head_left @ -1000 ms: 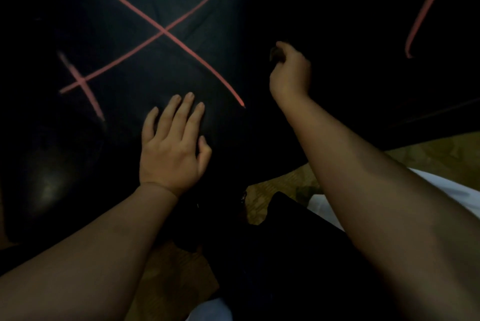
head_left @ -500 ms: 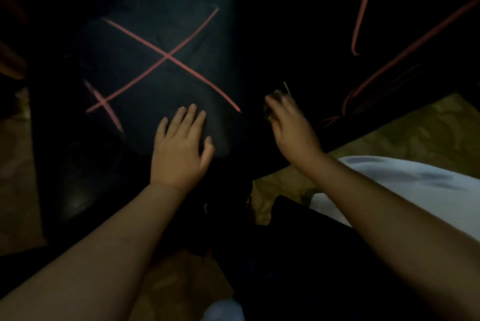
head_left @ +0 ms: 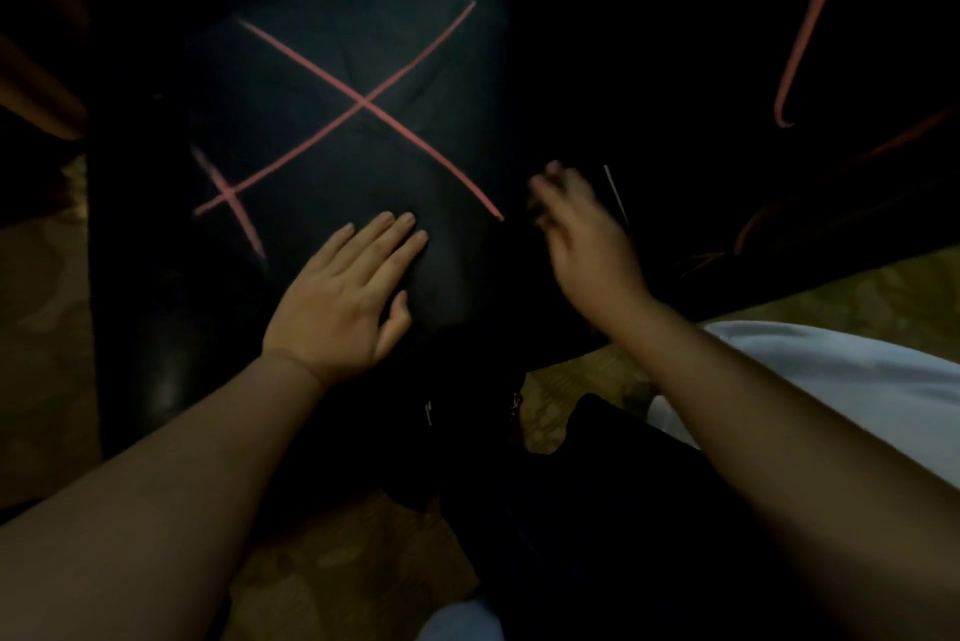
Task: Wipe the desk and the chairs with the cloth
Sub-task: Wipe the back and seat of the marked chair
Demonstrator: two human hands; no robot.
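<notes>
Dark chair seat (head_left: 358, 43) with a pink cross (head_left: 363, 105). Left hand (head_left: 337, 297) rests flat on it. Right hand (head_left: 587, 245), blurry beside it, may pinch the cloth; I cannot tell. Next, wipe the seat.

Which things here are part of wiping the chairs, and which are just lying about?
Job: chair seat, left hand flat on it, right hand (blurred, grip unclear), second chair.
Just there: carpet, white garment.
</notes>
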